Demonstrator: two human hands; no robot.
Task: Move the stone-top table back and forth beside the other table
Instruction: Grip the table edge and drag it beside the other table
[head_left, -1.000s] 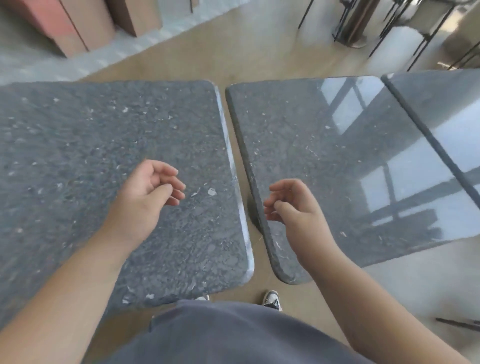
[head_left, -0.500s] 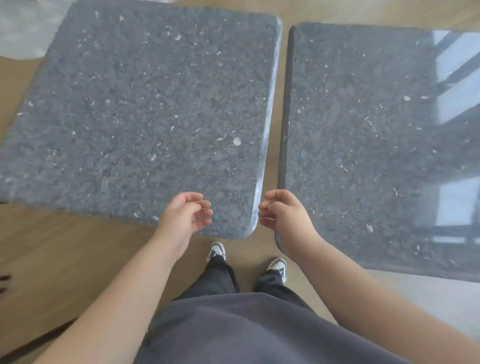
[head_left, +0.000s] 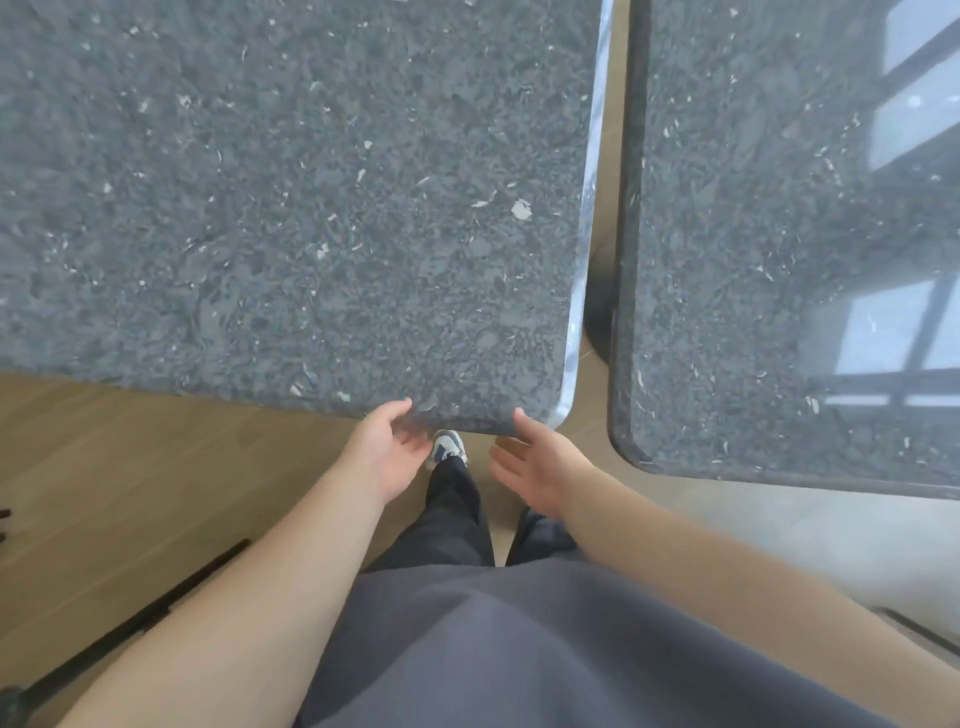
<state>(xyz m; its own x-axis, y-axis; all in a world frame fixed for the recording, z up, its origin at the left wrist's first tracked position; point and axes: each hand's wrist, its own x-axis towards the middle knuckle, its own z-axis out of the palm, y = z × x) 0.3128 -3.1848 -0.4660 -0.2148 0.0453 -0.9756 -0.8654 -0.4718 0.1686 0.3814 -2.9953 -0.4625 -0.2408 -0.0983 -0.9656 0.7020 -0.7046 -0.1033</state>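
- We counted two tables, both with dark speckled stone tops: the stone-top table (head_left: 291, 208) on the left, the other table (head_left: 789, 234) on the right.
- They stood side by side, apart, with one narrow strip of floor (head_left: 605, 182) showing between them; the strip widened toward us.
- The left table's right edge showed a pale polished bevel; the right table's top carried window reflections.
- Two hands in view, both bare, both at the near edge of the left table, close to its near right corner.
- Left hand (head_left: 387, 449): thumb lay on top of the slab at the edge, fingers went under the edge and were hidden there. It looked like a grip on the edge, thumb above and fingers below.
- Right hand (head_left: 537, 467): palm faced left, fingers spread and nearly straight, thumb tip touching the table edge by the rounded corner. It was not wrapped round anything.
- The hands were near each other, not touching.
- Below them we saw one shoe (head_left: 448, 448), white and blue, plus two dark trouser legs and a grey top.
- Floor was wood-toned on the left, pale grey under the right table.
- One dark bar (head_left: 150, 613) lay on the floor at lower left; we couldn't tell what it was.
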